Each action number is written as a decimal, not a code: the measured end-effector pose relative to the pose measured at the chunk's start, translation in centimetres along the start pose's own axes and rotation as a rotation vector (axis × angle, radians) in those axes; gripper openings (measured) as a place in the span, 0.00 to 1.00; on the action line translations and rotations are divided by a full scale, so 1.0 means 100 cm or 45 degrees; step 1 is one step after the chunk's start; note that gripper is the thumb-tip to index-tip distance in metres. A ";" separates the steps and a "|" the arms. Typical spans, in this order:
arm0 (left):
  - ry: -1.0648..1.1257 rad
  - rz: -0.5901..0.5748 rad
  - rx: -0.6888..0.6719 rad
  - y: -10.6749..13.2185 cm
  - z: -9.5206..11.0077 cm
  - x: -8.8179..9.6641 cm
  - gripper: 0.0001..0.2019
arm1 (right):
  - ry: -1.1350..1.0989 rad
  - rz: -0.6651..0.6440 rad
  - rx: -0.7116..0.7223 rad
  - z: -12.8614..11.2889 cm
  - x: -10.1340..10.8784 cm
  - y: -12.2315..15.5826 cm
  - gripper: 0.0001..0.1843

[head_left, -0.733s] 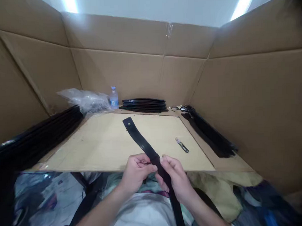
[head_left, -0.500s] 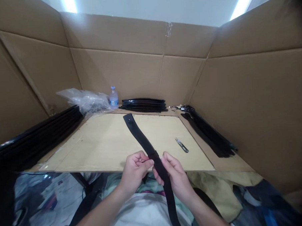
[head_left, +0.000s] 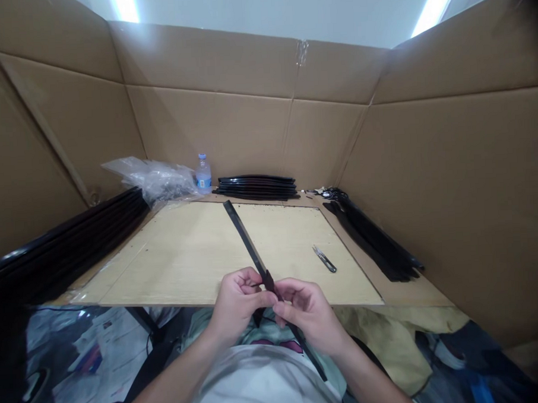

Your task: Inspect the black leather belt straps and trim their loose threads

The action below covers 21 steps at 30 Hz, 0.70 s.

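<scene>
A long, flat black strap (head_left: 247, 238) is held slantwise over the front edge of the board, its narrow edge turned up towards me. A wider black band or loop crosses it near its middle, by my fingers. My left hand (head_left: 243, 300) pinches the strap at this band between thumb and fingers. Just to the right, my right hand (head_left: 304, 307) also has its fingers closed on the strap. The strap's lower end hangs past my right hand over my lap. Small thread snips (head_left: 324, 259) lie on the board to the right.
Black strips are stacked at the left (head_left: 74, 234), at the back (head_left: 256, 188) and at the right (head_left: 373, 238). A clear plastic bag (head_left: 161, 181) and a water bottle (head_left: 203, 174) stand at the back left. Cardboard walls (head_left: 212, 121) enclose the pale board (head_left: 173, 253).
The strap has been turned from its broad face onto its narrow edge. My right hand has shifted slightly down and left, closer to my left hand, which stays at the band.
</scene>
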State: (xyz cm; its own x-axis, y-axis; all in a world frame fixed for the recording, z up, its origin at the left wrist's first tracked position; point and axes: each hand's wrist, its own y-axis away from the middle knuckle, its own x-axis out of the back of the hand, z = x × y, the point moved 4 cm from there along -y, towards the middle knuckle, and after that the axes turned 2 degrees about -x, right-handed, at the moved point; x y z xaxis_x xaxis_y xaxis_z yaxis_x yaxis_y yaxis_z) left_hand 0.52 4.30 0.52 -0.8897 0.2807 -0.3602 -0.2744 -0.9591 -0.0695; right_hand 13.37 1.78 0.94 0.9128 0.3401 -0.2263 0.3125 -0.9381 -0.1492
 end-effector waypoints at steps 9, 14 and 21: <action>0.024 -0.081 0.030 0.008 0.009 -0.007 0.13 | -0.124 -0.053 -0.139 0.000 -0.001 0.003 0.16; 0.143 -0.251 0.047 0.010 0.006 -0.013 0.13 | -0.118 -0.076 -0.114 0.000 -0.005 0.006 0.18; 0.256 -0.347 0.031 0.008 0.001 -0.015 0.12 | -0.229 -0.198 -0.127 0.002 -0.005 0.007 0.13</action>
State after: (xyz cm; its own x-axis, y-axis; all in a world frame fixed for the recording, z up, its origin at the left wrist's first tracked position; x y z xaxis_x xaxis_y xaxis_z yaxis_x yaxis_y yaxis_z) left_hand 1.61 3.11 1.07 -0.6933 0.5113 -0.5079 -0.5028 -0.8481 -0.1674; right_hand 13.03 0.99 0.77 0.7928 0.4788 -0.3771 0.4781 -0.8723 -0.1022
